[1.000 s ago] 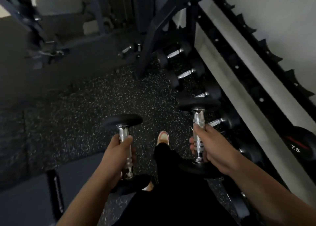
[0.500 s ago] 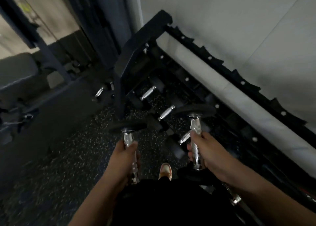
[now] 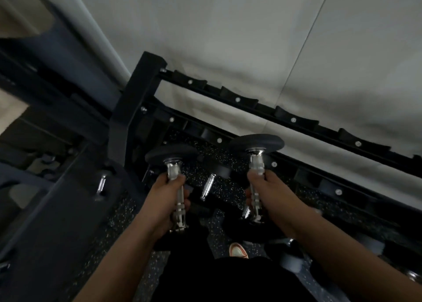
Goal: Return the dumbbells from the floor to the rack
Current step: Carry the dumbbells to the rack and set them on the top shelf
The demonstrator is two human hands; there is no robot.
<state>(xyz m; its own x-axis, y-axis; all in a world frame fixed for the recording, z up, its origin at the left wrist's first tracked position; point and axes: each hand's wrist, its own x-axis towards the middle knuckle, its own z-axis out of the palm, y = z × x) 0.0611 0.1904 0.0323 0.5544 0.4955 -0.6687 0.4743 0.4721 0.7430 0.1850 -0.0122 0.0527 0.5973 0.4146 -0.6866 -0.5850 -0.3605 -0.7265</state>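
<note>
Two dumbbells with chrome handles and black round ends are held upright in front of me. My left hand grips the handle of the left dumbbell. My right hand grips the handle of the right dumbbell, which sits a little higher. Straight ahead stands the black dumbbell rack, its top tier of saddles bare against the wall. A lower rail runs just beyond the dumbbell heads. More dumbbells lie on the floor under the rack.
The rack's thick black end post rises at the left of my hands. A dark bench or machine frame fills the lower left. One dumbbell lies left of the post. My shoe is on the speckled rubber floor. A pale wall is behind.
The view has swung up and toward the rack. Both hands have lifted the dumbbells higher and closer to the rack's rails; the grips are unchanged.
</note>
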